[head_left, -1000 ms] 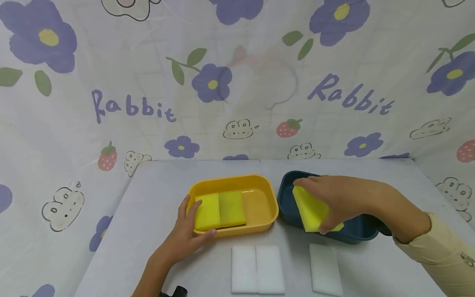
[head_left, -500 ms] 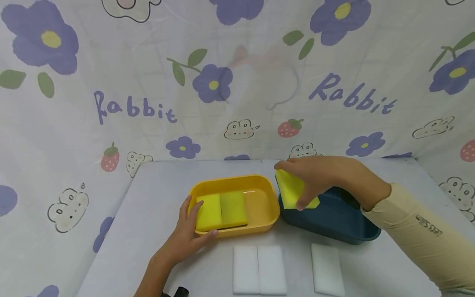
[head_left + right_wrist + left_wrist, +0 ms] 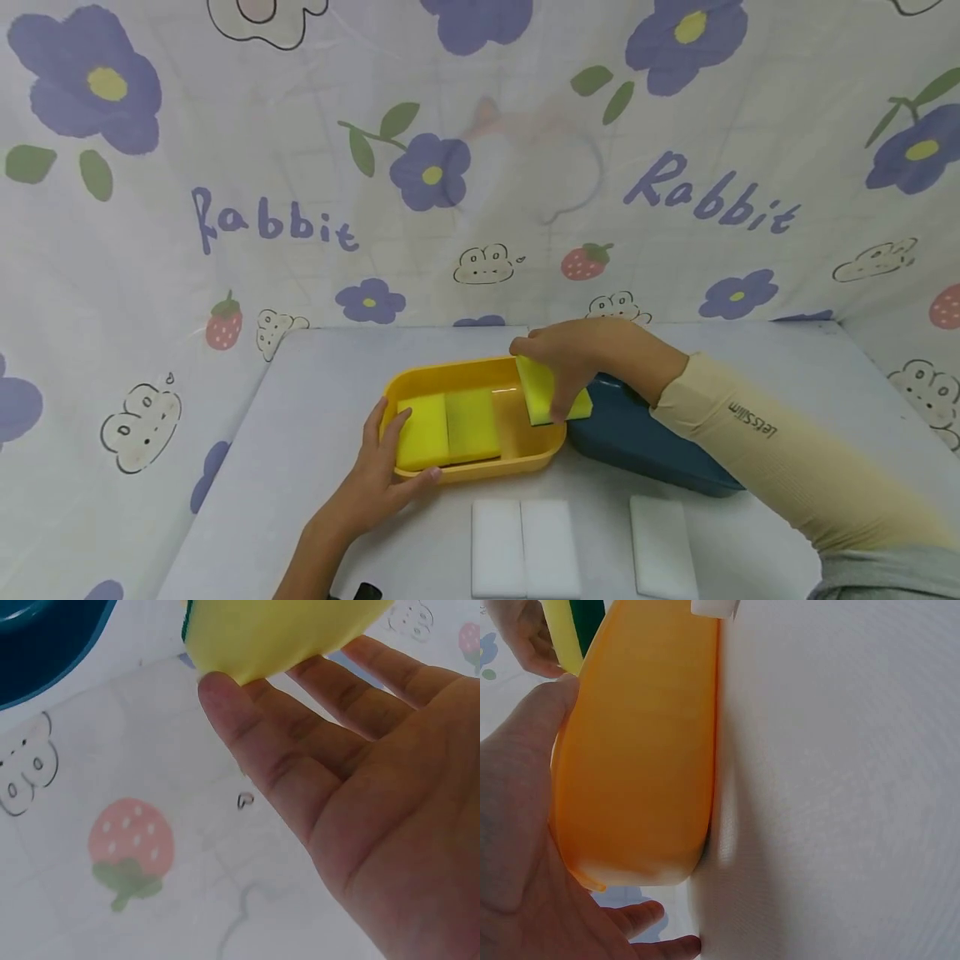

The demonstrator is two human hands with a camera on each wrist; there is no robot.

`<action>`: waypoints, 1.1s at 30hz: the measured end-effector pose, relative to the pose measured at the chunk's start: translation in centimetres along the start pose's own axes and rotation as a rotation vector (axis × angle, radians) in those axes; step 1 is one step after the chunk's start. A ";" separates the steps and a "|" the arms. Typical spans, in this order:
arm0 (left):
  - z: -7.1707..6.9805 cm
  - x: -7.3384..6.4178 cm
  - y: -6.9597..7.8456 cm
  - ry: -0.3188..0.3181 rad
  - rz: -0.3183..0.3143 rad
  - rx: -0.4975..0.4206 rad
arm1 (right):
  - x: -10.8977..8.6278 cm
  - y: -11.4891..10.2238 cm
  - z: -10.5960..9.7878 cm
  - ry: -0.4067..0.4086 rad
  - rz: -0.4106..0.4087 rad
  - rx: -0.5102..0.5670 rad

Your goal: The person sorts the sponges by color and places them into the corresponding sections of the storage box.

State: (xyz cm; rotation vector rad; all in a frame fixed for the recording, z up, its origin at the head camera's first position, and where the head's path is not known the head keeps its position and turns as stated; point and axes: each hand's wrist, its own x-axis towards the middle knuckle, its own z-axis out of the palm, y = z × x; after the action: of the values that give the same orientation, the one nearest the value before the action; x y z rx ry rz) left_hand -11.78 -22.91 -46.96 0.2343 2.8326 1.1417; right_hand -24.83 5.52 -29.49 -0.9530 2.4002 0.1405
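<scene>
My right hand (image 3: 592, 350) pinches a yellow sponge (image 3: 538, 390) between thumb and fingers. It hangs tilted over the right end of a yellow plastic tray (image 3: 517, 443). A dark green backing on this sponge (image 3: 591, 622) shows in the left wrist view. Two more yellow sponges (image 3: 423, 432) lie side by side in the tray's left part. My left hand (image 3: 367, 487) rests around the tray's left end, its thumb on the near rim and its fingers loosely spread. One finger reaches over the rim to the nearest sponge.
A dark blue tray (image 3: 645, 442) stands right of the yellow one, partly hidden under my right arm. In front lie two white rectangular pads (image 3: 523, 550) side by side, and a third white pad (image 3: 663, 546) farther right. A flower-patterned curtain (image 3: 525, 183) hangs behind the table.
My right hand has carried the sponge leftward, out of the dark blue tray and over the yellow tray's right end. My left hand has stayed at the yellow tray.
</scene>
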 end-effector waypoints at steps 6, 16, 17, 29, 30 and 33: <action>0.0 0.0 0.0 0.018 0.012 0.006 | 2.1 -1.2 0.0 -0.028 0.013 -0.059; 0.2 0.1 -0.2 0.006 0.006 -0.001 | 5.2 -1.9 1.6 -0.066 0.049 -0.064; 0.2 0.1 -0.2 0.005 0.008 -0.003 | 5.3 -2.0 1.8 -0.073 0.056 -0.060; 0.0 -0.1 0.0 0.006 0.022 0.008 | 6.7 -2.2 3.9 -0.070 0.111 -0.014; 0.0 -0.1 -0.1 0.007 0.022 0.005 | 6.8 -2.2 4.1 -0.070 0.113 -0.008; 0.0 0.0 -0.1 0.008 0.022 0.007 | 7.1 -2.3 4.5 -0.067 0.123 -0.005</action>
State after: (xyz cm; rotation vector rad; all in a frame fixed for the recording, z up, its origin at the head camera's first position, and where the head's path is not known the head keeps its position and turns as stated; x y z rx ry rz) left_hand -11.75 -22.99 -47.05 0.2632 2.8489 1.1396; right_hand -25.50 0.82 -36.77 -0.7903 2.3971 0.2208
